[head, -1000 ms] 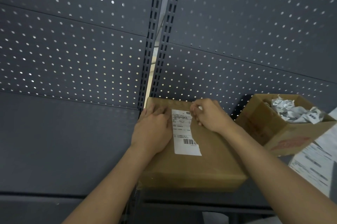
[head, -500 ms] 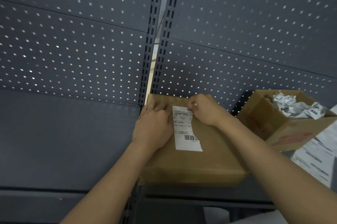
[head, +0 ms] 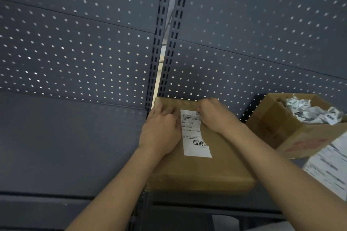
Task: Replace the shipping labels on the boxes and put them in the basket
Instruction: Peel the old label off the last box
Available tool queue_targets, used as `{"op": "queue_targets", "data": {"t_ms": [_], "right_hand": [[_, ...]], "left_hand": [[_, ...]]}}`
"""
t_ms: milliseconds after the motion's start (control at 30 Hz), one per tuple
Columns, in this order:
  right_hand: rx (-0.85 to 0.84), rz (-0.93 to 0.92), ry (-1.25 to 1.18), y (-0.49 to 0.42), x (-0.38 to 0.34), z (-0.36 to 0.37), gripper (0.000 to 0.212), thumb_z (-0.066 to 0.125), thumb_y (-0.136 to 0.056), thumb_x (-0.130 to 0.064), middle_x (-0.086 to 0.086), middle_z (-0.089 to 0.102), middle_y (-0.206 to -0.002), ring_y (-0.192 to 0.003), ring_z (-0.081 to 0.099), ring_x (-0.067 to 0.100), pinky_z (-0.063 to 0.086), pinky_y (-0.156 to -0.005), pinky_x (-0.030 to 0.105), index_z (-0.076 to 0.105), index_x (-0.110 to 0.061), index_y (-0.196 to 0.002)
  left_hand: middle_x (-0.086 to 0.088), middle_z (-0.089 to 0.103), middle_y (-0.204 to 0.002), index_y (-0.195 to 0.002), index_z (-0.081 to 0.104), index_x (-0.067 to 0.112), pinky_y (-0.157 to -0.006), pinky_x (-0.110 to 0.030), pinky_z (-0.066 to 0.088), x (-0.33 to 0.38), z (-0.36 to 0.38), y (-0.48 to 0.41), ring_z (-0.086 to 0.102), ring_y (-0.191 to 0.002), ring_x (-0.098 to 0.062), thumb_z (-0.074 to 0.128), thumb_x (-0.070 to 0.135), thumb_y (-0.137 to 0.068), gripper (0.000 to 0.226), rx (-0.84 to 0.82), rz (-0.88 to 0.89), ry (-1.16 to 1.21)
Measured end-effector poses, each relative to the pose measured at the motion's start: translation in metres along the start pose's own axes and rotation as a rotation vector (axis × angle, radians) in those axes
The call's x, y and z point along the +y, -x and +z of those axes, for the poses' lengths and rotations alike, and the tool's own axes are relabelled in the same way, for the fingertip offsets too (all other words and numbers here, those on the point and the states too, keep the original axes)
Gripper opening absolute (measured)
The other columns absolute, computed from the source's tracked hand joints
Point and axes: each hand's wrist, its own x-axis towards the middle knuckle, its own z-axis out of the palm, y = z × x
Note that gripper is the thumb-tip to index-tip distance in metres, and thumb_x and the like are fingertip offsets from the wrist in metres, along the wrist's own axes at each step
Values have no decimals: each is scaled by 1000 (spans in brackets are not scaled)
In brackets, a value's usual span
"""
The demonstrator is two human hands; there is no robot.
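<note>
A closed brown cardboard box [head: 202, 166] lies flat on a dark grey shelf. A white shipping label [head: 194, 135] with a barcode is stuck on its top. My left hand [head: 161, 131] rests flat on the box top, just left of the label, pressing down. My right hand [head: 216, 114] is curled at the label's far right corner, fingertips pinched at its edge. Whether that corner is lifted is hidden by the fingers.
An open cardboard box [head: 293, 129] holding crumpled white paper [head: 309, 112] stands tilted at the right. White printed sheets [head: 330, 170] lie in front of it. A grey perforated back panel [head: 93, 42] rises behind. The shelf [head: 65, 146] stretches left.
The view has drifted slightly; both hands stay on the box. My right hand's fingers have worked at the label's far corner with little visible shift.
</note>
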Motion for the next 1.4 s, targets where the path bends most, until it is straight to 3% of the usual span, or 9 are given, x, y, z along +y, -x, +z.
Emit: {"op": "queue_targets", "data": {"t_ms": [200, 300, 467, 567, 733, 900, 1100, 1200, 1400], "right_hand": [[-29, 26, 59, -3, -5, -2, 24, 52, -89, -7, 3, 50, -86, -78, 58, 30, 53, -75, 45, 40, -17, -71], [-71, 86, -205, -6, 5, -7, 21, 49, -89, -9, 4, 59, -86, -83, 60, 26, 55, -81, 47, 52, -23, -73], [-15, 274, -808, 5, 22, -11, 23, 40, -95, 7, 17, 57, -80, -60, 62, 19, 61, -63, 30, 61, 1, -92], [-29, 235, -672, 4, 19, -10, 21, 43, -97, -1, 13, 60, -76, -54, 62, 15, 59, -58, 26, 63, -3, -89], [-63, 114, -211, -3, 5, -7, 17, 41, -90, -9, 9, 59, -94, -71, 67, 26, 54, -83, 42, 56, -15, -88], [-34, 109, -51, -1, -7, -5, 18, 44, -89, -9, 6, 48, -93, -75, 52, 28, 51, -78, 44, 40, -19, -75], [-33, 137, -166, -8, -4, -6, 13, 46, -86, -7, 4, 53, -88, -80, 59, 28, 54, -80, 46, 55, -13, -80], [-80, 127, -338, -6, -2, -10, 23, 48, -92, -8, -1, 63, -83, -80, 58, 14, 50, -70, 24, 68, -12, -80], [3, 290, -781, 5, 12, -14, 22, 46, -95, 2, 10, 60, -73, -66, 58, 17, 60, -62, 29, 63, -1, -82]], "left_hand": [[6, 40, -149, -141, 50, 18, -119, -40, 17, -2, 2, -1, 24, -142, -23, 29, 33, -103, 46, 12, 16, -11], [7, 39, -150, -142, 49, 20, -118, -39, 18, 0, 0, 0, 23, -142, -22, 30, 32, -103, 45, 6, 9, -12], [7, 37, -150, -145, 44, 21, -117, -40, 21, 2, -2, 1, 22, -142, -21, 30, 31, -103, 45, -3, -5, 0], [7, 36, -151, -145, 44, 21, -117, -40, 20, 1, -1, 1, 22, -143, -21, 30, 30, -103, 45, -2, -5, 1], [9, 39, -150, -143, 47, 20, -117, -40, 21, -1, 1, 0, 22, -142, -20, 31, 29, -102, 45, 10, 5, 4], [6, 42, -148, -141, 49, 18, -119, -39, 16, 0, 1, 0, 24, -142, -22, 31, 29, -102, 44, 11, 1, -9], [5, 38, -150, -142, 48, 19, -116, -40, 22, 6, -5, 3, 22, -142, -23, 31, 31, -104, 44, -2, -12, -8], [6, 38, -150, -142, 49, 19, -117, -38, 20, 5, -4, 2, 21, -143, -22, 30, 31, -104, 43, -1, -13, -17], [5, 40, -148, -141, 50, 19, -117, -38, 19, 4, -5, 3, 23, -142, -22, 31, 28, -103, 43, 0, -10, 1]]}}
